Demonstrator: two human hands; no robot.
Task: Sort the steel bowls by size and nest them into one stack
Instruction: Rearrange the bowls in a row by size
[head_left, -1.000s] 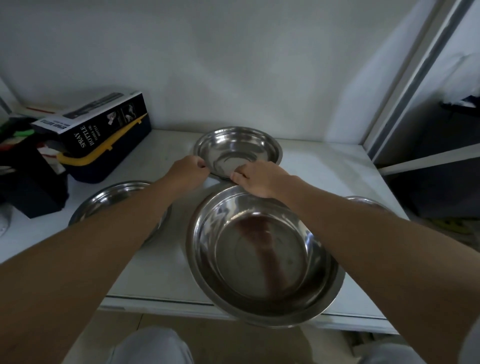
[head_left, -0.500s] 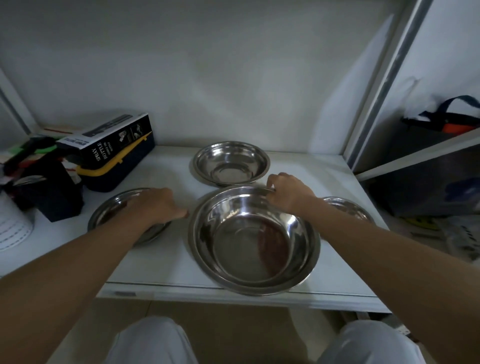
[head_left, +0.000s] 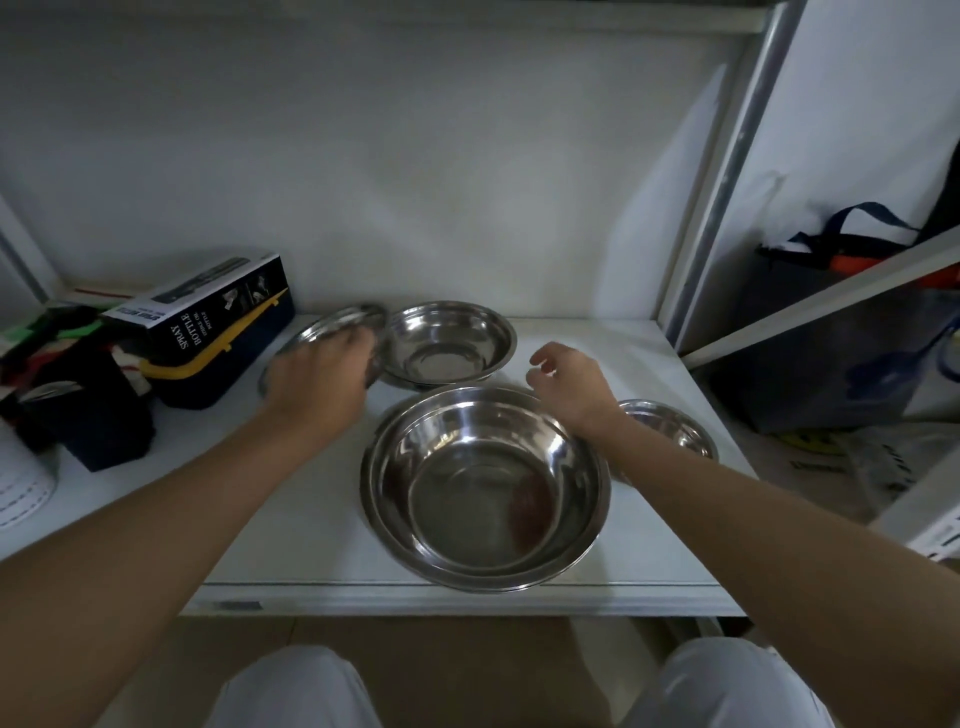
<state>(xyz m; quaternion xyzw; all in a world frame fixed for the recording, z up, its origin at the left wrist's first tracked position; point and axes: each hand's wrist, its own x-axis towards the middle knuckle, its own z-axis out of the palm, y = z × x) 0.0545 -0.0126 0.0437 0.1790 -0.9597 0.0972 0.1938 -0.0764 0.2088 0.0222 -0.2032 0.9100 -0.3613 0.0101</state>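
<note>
I have one view only, from the camera on the person's head, wide-angle, looking forward and steeply down onto a white shelf (head_left: 322, 519) from close above its near edge. The shelf fills the middle of the frame, its back wall (head_left: 415, 182) at the far side and a metal post (head_left: 727, 171) on the right. Both forearms enter from the near corners and reach away from me, and the knees show at the very bottom. Straight lines bow toward the edges, so the lens distorts there. With a single camera, no second view shares the scene.
</note>
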